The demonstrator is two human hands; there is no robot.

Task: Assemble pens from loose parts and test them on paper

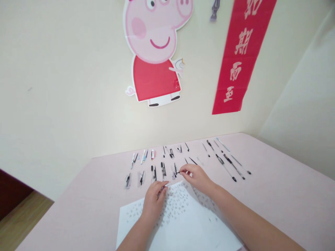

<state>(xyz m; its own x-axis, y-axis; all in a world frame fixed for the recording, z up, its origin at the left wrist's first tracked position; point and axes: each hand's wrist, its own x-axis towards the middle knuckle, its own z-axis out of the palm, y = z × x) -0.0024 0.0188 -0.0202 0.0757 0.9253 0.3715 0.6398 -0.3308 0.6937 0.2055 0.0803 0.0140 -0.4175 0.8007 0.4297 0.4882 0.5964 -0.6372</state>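
Note:
Above the far edge of the white paper, my left hand pinches a small clear pen part between thumb and fingers. My right hand is closed on a thin black pen part, its tip pointing left; its exact kind is too small to tell. Many small grey marks or bits cover the paper's upper area. Just beyond my fingers lie a clear pen barrel with a dark piece and a black-capped pen set. The two hands are apart.
Several taken-apart pens lie in rows on the pink table. Longer pens lie at the right, white and blue ones at the back left. Behind the table, the wall bears a pig cutout and a red banner.

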